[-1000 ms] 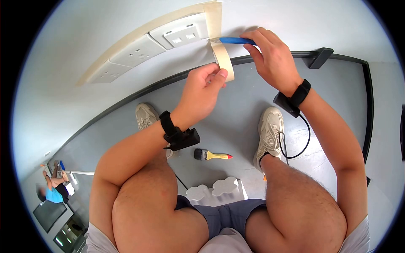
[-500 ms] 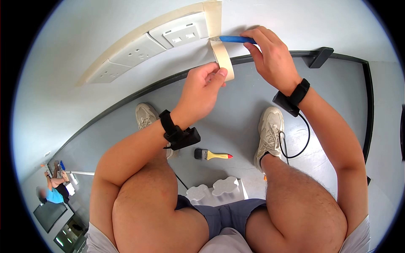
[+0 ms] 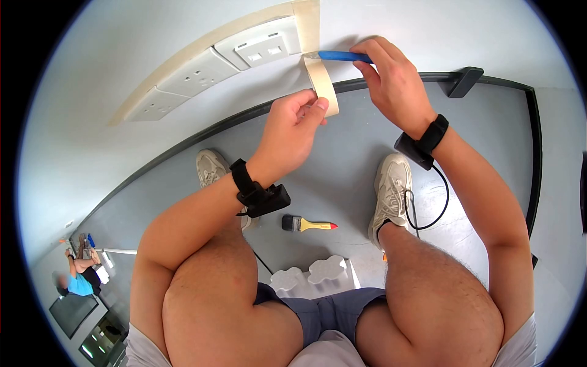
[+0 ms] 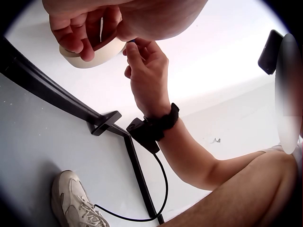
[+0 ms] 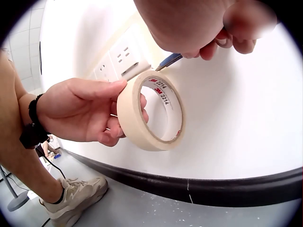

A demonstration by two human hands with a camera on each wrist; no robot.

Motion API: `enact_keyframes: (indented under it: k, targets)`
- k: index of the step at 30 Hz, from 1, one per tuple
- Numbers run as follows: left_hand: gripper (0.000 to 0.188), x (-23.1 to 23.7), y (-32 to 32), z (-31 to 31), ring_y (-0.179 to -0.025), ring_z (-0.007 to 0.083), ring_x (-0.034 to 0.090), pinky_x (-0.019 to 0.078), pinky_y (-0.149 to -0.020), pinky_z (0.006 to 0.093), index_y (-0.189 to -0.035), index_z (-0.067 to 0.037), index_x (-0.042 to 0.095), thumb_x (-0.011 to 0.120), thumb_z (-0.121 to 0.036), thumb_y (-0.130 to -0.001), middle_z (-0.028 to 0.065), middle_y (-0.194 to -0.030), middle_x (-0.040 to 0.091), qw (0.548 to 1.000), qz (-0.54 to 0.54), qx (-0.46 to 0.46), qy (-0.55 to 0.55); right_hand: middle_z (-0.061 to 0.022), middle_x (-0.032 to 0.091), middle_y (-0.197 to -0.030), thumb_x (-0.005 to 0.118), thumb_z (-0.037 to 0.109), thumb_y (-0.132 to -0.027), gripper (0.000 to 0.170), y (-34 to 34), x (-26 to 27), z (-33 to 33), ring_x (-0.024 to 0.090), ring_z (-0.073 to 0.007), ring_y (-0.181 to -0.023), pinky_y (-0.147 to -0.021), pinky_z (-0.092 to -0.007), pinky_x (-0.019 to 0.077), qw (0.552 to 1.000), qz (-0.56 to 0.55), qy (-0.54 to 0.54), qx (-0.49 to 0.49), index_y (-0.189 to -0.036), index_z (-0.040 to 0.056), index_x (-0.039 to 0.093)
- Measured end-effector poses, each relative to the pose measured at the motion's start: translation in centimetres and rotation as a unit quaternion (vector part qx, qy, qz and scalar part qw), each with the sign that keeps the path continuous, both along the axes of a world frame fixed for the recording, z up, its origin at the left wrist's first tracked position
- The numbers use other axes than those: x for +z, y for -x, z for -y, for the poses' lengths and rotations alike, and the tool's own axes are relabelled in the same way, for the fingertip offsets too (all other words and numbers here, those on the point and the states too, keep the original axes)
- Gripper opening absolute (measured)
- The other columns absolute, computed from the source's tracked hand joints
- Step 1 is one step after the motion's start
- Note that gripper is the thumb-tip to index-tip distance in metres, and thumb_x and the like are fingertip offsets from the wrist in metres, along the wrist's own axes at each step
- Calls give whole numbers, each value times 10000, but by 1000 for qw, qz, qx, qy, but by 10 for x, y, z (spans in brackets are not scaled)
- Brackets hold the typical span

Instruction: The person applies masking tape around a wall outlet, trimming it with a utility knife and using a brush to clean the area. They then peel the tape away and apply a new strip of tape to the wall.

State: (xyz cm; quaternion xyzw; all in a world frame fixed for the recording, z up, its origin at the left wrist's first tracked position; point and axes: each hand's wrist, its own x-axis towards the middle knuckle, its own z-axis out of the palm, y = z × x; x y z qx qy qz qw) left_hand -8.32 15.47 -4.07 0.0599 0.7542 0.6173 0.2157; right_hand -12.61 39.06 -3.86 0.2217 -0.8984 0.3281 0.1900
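Note:
My left hand (image 3: 288,134) grips a cream roll of masking tape (image 3: 326,92), thumb outside and fingers reaching into the ring; "3M 2214" is printed on its core (image 5: 162,97). In my right hand (image 3: 394,88) is a blue utility knife (image 3: 343,56), pinched between thumb and fingers, its blade pointing left. The blade tip lies at the lower end of the masking tape strip (image 3: 309,27) on the wall, right where the roll meets it. That strip runs beside the white socket panel (image 3: 260,49), and more tape borders the panel's top.
A paintbrush (image 3: 309,224) with a yellow handle lies on the grey floor between my shoes (image 3: 391,192). A black skirting (image 3: 244,124) follows the wall's foot. Behind the brush stands a white wavy-topped object (image 3: 326,270). Far left, another person (image 3: 78,278) sits low.
The knife has shifted slightly left and up along the tape's lower end. My left hand keeps its hold on the roll, almost still.

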Motion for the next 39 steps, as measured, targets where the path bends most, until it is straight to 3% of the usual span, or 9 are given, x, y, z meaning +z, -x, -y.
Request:
enact_keyframes:
  k: [39]
  targets:
    - [318,0,-1,-2,-901,78,647,496,-792,273,-1183,15,737,613,-276,-1151,13,-972,740,1000,5,7,-2,-99,679,-1043,704,66,-1014,145,1,-2,-17,675,-355,-977,-820,-466,570,1000,5,-24,-18,-1157,64,678]
